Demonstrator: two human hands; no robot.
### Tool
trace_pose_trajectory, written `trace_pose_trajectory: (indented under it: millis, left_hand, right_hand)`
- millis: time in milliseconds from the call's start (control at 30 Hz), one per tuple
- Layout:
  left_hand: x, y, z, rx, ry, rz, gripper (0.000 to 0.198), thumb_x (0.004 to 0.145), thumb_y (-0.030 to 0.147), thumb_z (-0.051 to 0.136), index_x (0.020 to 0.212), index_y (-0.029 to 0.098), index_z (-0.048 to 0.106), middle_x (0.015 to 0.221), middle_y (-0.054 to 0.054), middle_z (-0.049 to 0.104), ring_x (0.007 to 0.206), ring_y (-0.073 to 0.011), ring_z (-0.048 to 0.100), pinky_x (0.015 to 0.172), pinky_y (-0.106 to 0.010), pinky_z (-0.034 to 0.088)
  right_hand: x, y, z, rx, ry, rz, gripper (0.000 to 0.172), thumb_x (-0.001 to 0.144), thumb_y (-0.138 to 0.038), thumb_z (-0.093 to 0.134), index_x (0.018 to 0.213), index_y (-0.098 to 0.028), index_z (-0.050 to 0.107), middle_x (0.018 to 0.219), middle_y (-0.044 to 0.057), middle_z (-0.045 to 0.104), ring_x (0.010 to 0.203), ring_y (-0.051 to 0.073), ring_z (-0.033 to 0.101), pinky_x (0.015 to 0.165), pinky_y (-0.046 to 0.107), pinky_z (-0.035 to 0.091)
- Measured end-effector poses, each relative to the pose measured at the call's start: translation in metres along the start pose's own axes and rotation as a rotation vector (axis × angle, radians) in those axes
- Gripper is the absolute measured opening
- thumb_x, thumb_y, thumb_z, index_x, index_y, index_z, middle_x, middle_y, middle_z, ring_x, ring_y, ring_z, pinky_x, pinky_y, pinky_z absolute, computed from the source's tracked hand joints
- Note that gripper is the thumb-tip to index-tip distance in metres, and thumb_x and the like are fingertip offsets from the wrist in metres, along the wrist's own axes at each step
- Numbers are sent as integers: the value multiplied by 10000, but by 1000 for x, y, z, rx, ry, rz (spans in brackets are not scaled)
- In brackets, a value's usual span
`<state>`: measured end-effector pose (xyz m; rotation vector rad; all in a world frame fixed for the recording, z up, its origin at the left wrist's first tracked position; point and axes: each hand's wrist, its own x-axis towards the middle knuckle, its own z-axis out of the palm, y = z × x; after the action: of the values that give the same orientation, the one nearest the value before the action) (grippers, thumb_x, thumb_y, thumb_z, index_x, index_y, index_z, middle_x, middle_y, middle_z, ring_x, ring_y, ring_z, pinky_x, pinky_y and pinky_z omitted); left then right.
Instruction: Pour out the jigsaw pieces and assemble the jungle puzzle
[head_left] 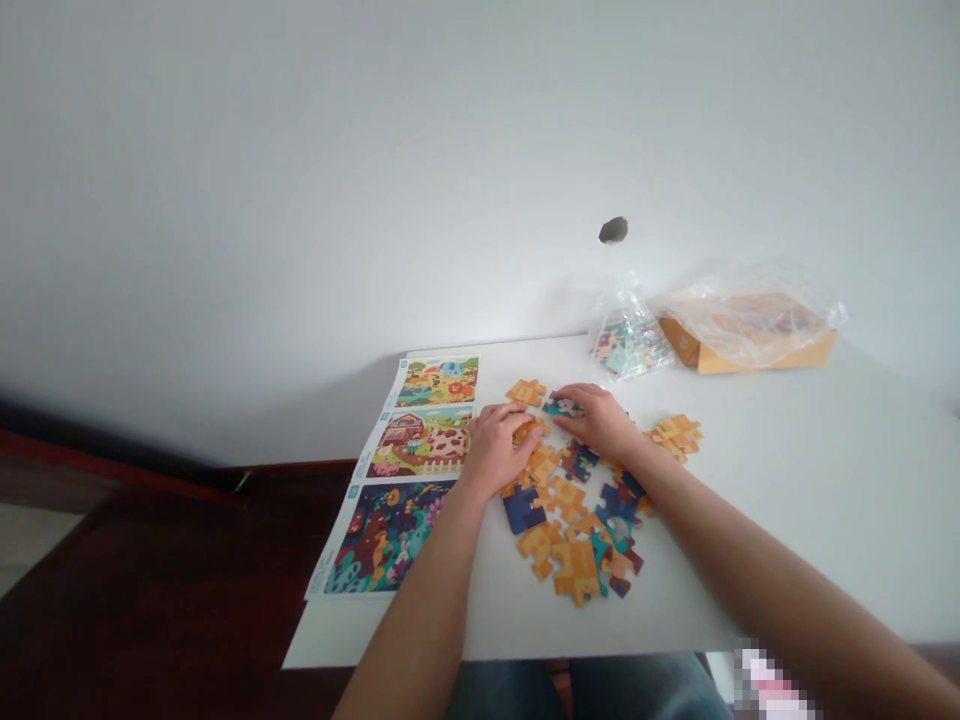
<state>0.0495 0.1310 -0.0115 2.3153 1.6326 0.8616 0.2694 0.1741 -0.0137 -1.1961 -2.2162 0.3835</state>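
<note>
Near the table's (825,480) far edge, the left hand (496,450) and right hand (595,420) lie curled on puzzle pieces (575,570), grip unclear; a bump could scatter them.

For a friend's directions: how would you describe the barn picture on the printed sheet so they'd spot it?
On the white table, find the printed sheet by the person's left hand. Of its three pictures, take the middle one: only it shows a red barn, spotted cow and white fence.

An orange box (750,345) under clear plastic sits beside a plastic bag (628,338).
</note>
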Motion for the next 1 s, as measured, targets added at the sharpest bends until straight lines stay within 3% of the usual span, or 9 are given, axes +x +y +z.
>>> trace_pose_trajectory:
  millis: [200, 333, 533, 700, 833, 1000]
  left_hand:
    - [2, 0, -1, -125, 33, -4, 331, 923, 373, 632, 1229, 250, 656, 1164, -60, 705, 1125, -235, 623, 1019, -414, 486]
    - [3, 1, 1, -285, 28, -60, 359, 907, 276, 655, 1264, 241, 640, 986, -35, 715, 949, -191, 667, 918, -347, 532]
    - [2, 1, 5, -372, 15, -116, 296, 924, 261, 615, 1214, 266, 678, 1024, -34, 725, 949, -190, 680, 899, -340, 545]
    - [2, -2, 5, -316, 82, -172, 299, 927, 250, 597, 1215, 244, 677, 1023, -45, 735, 953, -192, 680, 912, -344, 537]
    - [3, -5, 6, -316, 124, -223, 289, 916, 222, 606, 1195, 226, 680, 962, -40, 741, 898, -178, 680, 866, -313, 529]
    - [3, -4, 5, -313, 131, -231, 281, 899, 202, 629, 1172, 223, 692, 953, -38, 748, 884, -170, 684, 852, -292, 519]
  right_hand:
    - [-3, -19, -17, 157, -46, -194, 413, 911, -341, 653, 1306, -235, 592, 1298, 100, 660, 1186, 245, 620, 1038, 400, 453]
    - [-8, -38, -23, 132, -106, -266, 479, 925, -244, 606, 1396, -253, 518, 1394, 99, 602, 1245, 249, 582, 1063, 430, 425]
    - [-23, -31, -28, -4, -50, -155, 418, 949, -231, 558, 1367, -249, 552, 1308, 108, 645, 1171, 270, 593, 1011, 456, 447]
    - [-23, -7, -14, -209, -49, 64, 514, 907, -374, 650, 1391, -226, 560, 1447, 156, 537, 1249, 362, 512, 992, 533, 444]
    - [-16, -6, -5, -224, -116, 93, 325, 904, -398, 660, 1188, -246, 698, 1342, 113, 626, 1223, 339, 530, 995, 502, 434]
    - [-15, -6, -5, -199, -89, 130, 211, 903, -342, 664, 1077, -238, 721, 1207, 83, 688, 1114, 282, 581, 952, 430, 433]
